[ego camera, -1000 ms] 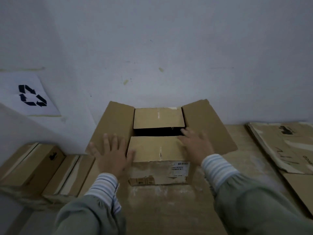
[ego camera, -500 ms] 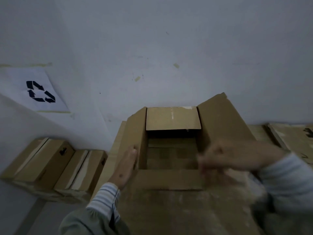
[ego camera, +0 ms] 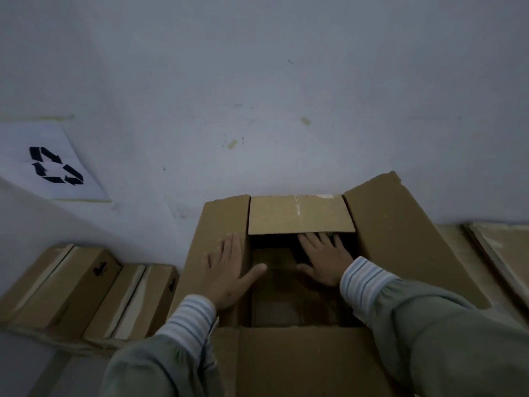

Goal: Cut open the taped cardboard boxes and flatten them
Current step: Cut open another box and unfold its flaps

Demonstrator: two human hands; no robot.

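Observation:
A brown cardboard box [ego camera: 400, 242] stands in front of me against the wall, its top flaps spread outward and its dark inside showing. My left hand [ego camera: 226, 270] lies flat with straight fingers on the box's left flap, thumb hanging over the opening. My right hand [ego camera: 323, 259] reaches down inside the box, fingers straight and spread toward the far side, just under the far flap [ego camera: 300, 214]. Neither hand holds anything. No knife is in view.
Two taped long cardboard boxes [ego camera: 71, 293] lie on the floor at the left by the wall. Flattened cardboard [ego camera: 503, 253] lies at the right. A paper sheet with a recycling sign [ego camera: 54, 164] hangs on the left wall. The wall stands close behind the box.
The near flap has been folded outward toward me. My right hand moved from the box's right side down into the opening. My left hand now lies flat on the left flap.

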